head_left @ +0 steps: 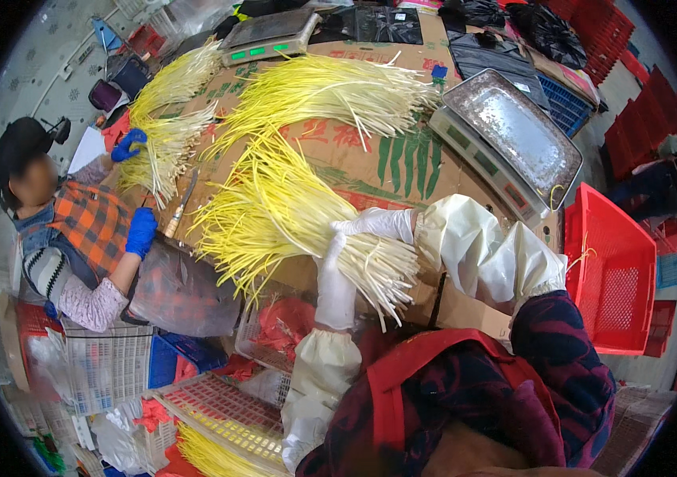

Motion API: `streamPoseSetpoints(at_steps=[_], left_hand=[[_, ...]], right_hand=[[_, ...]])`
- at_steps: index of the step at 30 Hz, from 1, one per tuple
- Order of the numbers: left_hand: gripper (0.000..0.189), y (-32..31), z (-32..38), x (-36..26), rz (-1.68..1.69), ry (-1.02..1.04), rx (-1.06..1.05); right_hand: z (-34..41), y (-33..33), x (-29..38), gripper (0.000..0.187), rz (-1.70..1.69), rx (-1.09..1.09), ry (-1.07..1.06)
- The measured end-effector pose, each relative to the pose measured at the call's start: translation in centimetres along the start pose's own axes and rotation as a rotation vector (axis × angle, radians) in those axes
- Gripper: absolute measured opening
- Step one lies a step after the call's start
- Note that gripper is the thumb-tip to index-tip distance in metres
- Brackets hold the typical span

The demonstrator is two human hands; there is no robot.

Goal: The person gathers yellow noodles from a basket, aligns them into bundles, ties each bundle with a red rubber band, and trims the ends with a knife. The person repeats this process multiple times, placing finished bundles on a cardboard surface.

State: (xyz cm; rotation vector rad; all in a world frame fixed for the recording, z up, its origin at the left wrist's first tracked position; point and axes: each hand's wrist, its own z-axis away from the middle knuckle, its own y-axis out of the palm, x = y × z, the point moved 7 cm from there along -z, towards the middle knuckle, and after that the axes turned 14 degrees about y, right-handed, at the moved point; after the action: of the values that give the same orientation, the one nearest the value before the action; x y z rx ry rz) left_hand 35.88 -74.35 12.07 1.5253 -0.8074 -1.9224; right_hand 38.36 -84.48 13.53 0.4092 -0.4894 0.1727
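A thick bundle of yellow chives (290, 208) is held at the near edge of a cardboard-covered table, its yellow tips to the left and its white stalk ends to the right. My left hand (333, 271), in a white glove, grips its near side, fingers partly hidden by stalks. From the right, my white-gloved right hand (374, 223) lies over the top of the white stalks, its thumb close to the left one. Farther back rests a second large pile of yellow chives (338, 89). The cardboard (338, 143) bears printed writing and green pictures.
A metal-pan scale (511, 137) stands at right, another scale (267, 36) at the back. Across the left corner, a co-worker in blue gloves (141, 232) is beside more chives (165, 137) and a knife (180, 206). A red plastic basket (612, 286) is at right; crates (219, 405) stand below.
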Motion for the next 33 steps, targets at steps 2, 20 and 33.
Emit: streamPoseSetpoints(at_steps=[2, 20, 33], left_hand=[[0.058, 1.5, 0.2, -1.7, -0.069, 0.122, 0.022], [0.065, 21.1, -23.0, -7.0, -0.259, 0.271, 0.251], [0.053, 12.8, -32.3, 9.2, -0.398, 0.007, -0.209]], right_hand=[[1.5, 0.7, 1.3, 0.058, 0.04, 0.028, -0.141], [14.3, -8.7, 31.0, 0.064, 1.3, -0.975, -0.464], [-1.0, -27.5, 29.9, 0.067, 1.182, -1.155, -0.221]])
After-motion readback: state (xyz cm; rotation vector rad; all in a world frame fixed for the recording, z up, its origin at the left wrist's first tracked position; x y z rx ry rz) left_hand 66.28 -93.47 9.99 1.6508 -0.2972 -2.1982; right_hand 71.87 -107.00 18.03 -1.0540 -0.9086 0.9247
